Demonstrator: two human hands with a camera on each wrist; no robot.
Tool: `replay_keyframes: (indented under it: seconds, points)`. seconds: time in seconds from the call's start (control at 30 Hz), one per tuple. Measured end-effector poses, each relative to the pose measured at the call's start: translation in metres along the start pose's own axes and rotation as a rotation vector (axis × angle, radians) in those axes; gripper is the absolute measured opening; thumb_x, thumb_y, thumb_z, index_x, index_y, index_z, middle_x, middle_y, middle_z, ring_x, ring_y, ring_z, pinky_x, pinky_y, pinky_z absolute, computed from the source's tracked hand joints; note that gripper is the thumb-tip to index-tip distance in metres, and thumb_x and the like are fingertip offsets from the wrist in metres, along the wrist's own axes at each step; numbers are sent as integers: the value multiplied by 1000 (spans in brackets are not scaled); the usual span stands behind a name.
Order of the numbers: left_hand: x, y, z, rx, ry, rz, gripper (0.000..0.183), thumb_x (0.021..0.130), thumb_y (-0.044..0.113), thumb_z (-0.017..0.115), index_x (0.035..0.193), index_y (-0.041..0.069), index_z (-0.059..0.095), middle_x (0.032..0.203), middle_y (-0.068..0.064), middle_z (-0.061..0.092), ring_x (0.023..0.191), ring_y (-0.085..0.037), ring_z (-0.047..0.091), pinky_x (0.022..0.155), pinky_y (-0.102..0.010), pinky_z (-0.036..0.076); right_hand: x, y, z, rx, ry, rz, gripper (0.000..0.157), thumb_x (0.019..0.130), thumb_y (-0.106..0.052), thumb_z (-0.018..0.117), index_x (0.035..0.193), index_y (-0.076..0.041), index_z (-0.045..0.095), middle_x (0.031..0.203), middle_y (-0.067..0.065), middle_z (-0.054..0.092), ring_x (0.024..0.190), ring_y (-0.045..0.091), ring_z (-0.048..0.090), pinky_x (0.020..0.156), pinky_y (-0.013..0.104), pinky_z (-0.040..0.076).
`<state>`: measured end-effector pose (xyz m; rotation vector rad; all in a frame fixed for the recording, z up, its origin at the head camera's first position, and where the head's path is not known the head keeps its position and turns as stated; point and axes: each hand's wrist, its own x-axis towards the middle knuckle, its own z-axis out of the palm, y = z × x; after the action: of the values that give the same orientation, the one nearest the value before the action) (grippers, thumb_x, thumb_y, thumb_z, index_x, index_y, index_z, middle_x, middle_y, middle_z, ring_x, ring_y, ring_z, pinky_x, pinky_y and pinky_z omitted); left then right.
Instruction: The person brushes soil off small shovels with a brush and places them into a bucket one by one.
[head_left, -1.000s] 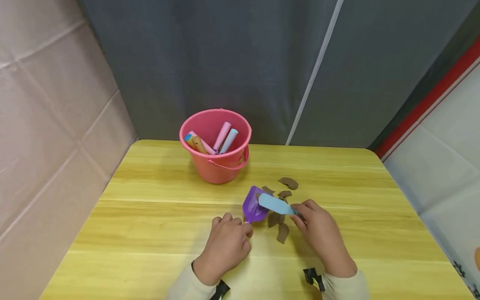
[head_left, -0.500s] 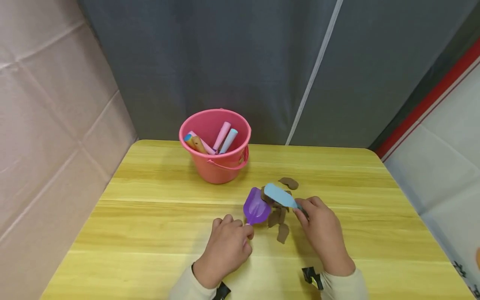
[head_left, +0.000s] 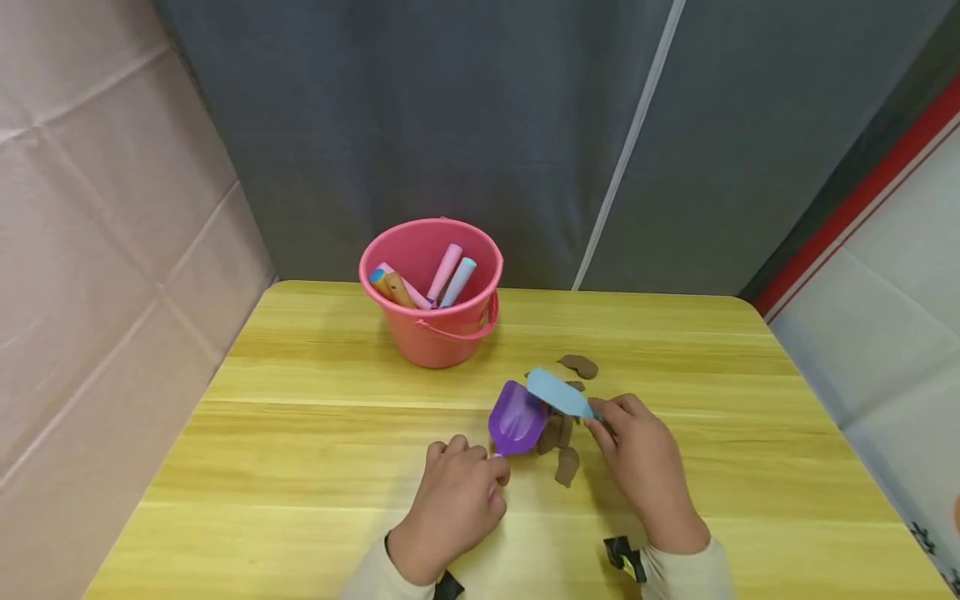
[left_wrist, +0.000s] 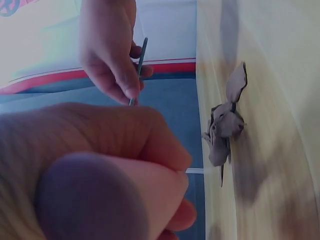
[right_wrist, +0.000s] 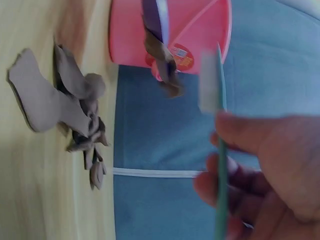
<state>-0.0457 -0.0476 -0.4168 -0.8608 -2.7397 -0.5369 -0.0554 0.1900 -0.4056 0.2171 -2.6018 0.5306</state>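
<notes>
My left hand (head_left: 457, 504) grips the handle (left_wrist: 100, 195) of a small purple shovel (head_left: 517, 421), its scoop pointing away from me above the table. Between the fingers and thumb of my right hand (head_left: 645, 462) is a light blue flat-bladed spatula (head_left: 558, 393), its blade slanting over the shovel's right edge. A thin brown piece (right_wrist: 162, 60) hangs at the shovel's lip in the right wrist view; in the head view the blade mostly hides it. Several flat, clay-like brown pieces (right_wrist: 37, 92) lie heaped on the table below, partly covered by the shovel and blade.
A pink bucket (head_left: 435, 337) with a handle stands behind the shovel, with several pink, blue and tan tool handles (head_left: 444, 271) sticking up inside. One brown piece (head_left: 579, 367) lies apart, farther back on the wooden table (head_left: 300, 433). A dark grey curtain (head_left: 465, 125) backs the table.
The spatula has moved from across the shovel to its right edge, lifting slightly. A brown piece has shifted from inside the scoop to its lip. The shovel has moved slightly toward me and right.
</notes>
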Motion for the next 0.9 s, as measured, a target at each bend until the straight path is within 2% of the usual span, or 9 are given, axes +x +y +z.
replay_keyframes:
  seconds: [0.1,0.17,0.37,0.43,0.57,0.63,0.7,0.77,0.9]
  points:
    - [0,0,-1,-1,5,10,20,65,11,70,78,26,69,69,13,53,69,-13,40,70,-38,33,0,0,1,22,-105,-34,23,80,-10,81,103,-7,75,86,2,60,62,11,51,54,30,43]
    - [-1,2,-1,3,12,29,20,65,11,70,78,26,69,69,13,53,69,-13,41,70,-37,33,0,0,3,22,-127,-38,22,82,-10,80,103,-8,75,85,2,60,62,12,52,55,30,44]
    - [-4,5,1,13,11,43,21,64,10,70,76,27,69,68,13,52,68,-12,41,69,-37,32,-1,5,6,-32,74,67,23,83,-9,78,105,-2,74,86,10,62,62,25,60,52,42,47]
    - [-4,3,2,9,3,28,20,65,10,69,77,27,69,68,13,52,68,-13,41,69,-37,32,-1,6,4,-16,92,66,23,83,-8,78,105,-1,74,88,11,63,63,23,60,52,41,48]
    - [-2,1,0,-9,-5,2,19,66,10,68,77,25,69,68,12,53,69,-14,41,70,-38,32,-1,4,0,46,-36,3,23,83,-8,79,105,-4,75,87,5,62,62,11,51,54,32,44]
    - [-2,1,-2,-12,-2,-1,20,66,9,68,77,24,69,68,12,53,69,-14,41,71,-38,33,0,2,0,63,-116,-18,22,83,-8,78,105,-6,75,88,2,61,63,9,49,55,29,43]
    - [-3,3,-2,-15,6,12,21,66,8,67,77,25,70,68,12,53,69,-13,41,71,-38,33,0,1,0,50,-148,-11,22,84,-10,78,105,-6,74,87,3,60,63,10,50,55,30,44]
    - [-4,4,-2,-15,13,27,21,65,8,67,77,26,70,67,12,53,68,-13,41,70,-38,33,0,1,0,4,-111,22,20,85,-11,77,104,-5,74,87,6,61,62,15,55,53,34,46]
    - [-7,4,0,-3,-3,27,20,65,10,69,77,27,69,68,13,53,67,-12,40,70,-38,33,0,4,-2,-75,33,92,20,84,-9,78,102,-3,73,87,13,63,62,28,61,51,45,48]
